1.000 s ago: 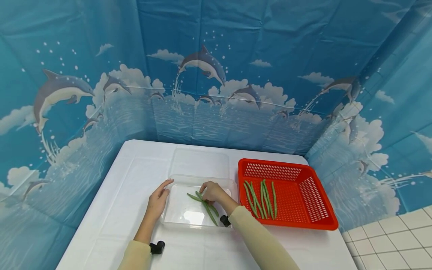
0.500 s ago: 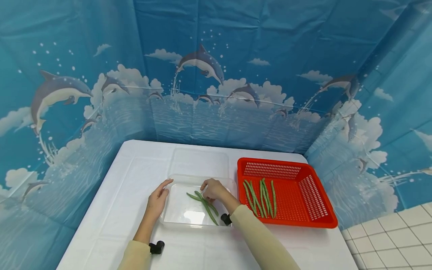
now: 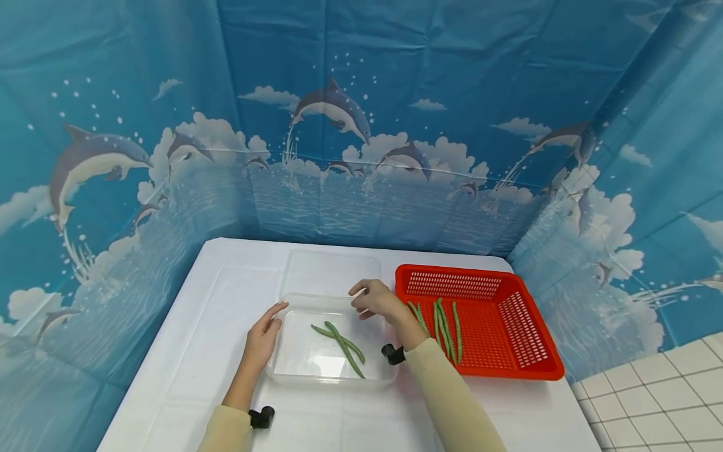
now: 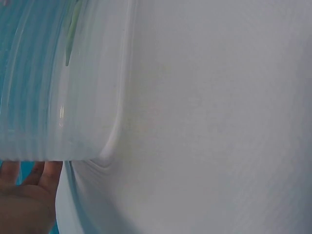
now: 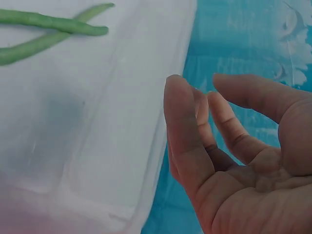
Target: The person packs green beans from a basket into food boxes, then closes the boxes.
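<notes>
While pale yellow sleeves [image 3: 454, 402] enter from the near edge, a small black camera [image 3: 262, 417] sits at the left wrist and another at the right. On the white-covered counter [image 3: 316, 422] stands a clear plastic container [image 3: 295, 355], and inside it two green beans [image 3: 339, 339] lie crossed, one over the other. The left hand [image 3: 263, 336] rests its loosely extended fingers against the container's left end, touching it without gripping. The right hand [image 3: 380, 300] hovers at the container's far right corner, fingers gently bent and the thumb held apart from them, nothing between; whether it brushes the rim I cannot tell. Just right of the container is a red slotted basket [image 3: 491, 333], with more beans [image 3: 444, 326] along its left part, partly hidden by the right forearm. Behind the container lies a flat, clear lid-like sheet [image 3: 333, 271]. Farthest off hangs a blue dolphin-print curtain [image 3: 361, 207].
</notes>
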Demonstrator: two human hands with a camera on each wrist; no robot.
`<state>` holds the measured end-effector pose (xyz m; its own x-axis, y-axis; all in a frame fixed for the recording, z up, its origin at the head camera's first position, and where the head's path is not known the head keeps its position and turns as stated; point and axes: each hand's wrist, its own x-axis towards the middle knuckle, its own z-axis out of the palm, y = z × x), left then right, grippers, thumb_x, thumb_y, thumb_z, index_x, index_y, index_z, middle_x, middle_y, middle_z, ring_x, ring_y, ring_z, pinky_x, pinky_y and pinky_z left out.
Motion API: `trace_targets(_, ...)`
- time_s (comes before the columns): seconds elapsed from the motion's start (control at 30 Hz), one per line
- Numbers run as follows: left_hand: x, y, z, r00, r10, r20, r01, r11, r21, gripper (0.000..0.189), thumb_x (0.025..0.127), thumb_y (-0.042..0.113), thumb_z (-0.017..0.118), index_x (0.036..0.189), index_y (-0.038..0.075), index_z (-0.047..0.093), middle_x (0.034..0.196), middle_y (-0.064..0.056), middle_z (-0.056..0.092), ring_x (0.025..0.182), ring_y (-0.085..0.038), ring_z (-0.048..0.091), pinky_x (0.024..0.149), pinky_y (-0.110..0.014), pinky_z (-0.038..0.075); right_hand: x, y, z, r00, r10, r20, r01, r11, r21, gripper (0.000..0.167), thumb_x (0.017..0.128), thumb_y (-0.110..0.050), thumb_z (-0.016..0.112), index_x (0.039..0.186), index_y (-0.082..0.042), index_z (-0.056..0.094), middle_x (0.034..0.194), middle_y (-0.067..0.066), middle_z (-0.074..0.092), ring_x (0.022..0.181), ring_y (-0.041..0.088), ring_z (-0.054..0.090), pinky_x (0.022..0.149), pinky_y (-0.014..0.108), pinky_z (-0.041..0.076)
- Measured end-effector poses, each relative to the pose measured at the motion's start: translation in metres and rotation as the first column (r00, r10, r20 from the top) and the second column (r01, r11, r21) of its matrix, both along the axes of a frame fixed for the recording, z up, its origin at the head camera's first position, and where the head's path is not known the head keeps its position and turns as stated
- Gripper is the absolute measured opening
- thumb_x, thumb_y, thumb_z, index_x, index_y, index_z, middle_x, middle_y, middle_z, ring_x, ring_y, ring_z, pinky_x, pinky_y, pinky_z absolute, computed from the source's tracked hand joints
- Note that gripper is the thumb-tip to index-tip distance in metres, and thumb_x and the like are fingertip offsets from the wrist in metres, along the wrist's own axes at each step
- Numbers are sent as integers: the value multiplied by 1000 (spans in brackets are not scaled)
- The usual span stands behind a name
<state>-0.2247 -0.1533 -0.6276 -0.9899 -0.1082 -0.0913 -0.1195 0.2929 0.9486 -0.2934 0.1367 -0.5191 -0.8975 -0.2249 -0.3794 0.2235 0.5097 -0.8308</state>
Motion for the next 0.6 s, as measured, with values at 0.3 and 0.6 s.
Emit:
trace_targets(0.3,2,0,-2,1000,4,8,-4,1000,-2,42,113,22,44,151,31,59,171,-2,43,162,-35,34,132,-60,30,-4,36,11,993,-116,29,117,992,-54,29,99,-11,69,126,-2,67,114,19,68,94,31,73,87,44,69)
trace_targets(0.6,1,1,1,1000,-4,1,4,1000,3,42,113,23,43,152,30,58,172,-3,41,163,-35,31,133,-59,28,-10,91,25,980,-199,1,199,977,-81,38,103,-15,66,137,1,62,113,18,66,91,27,72,84,37,69)
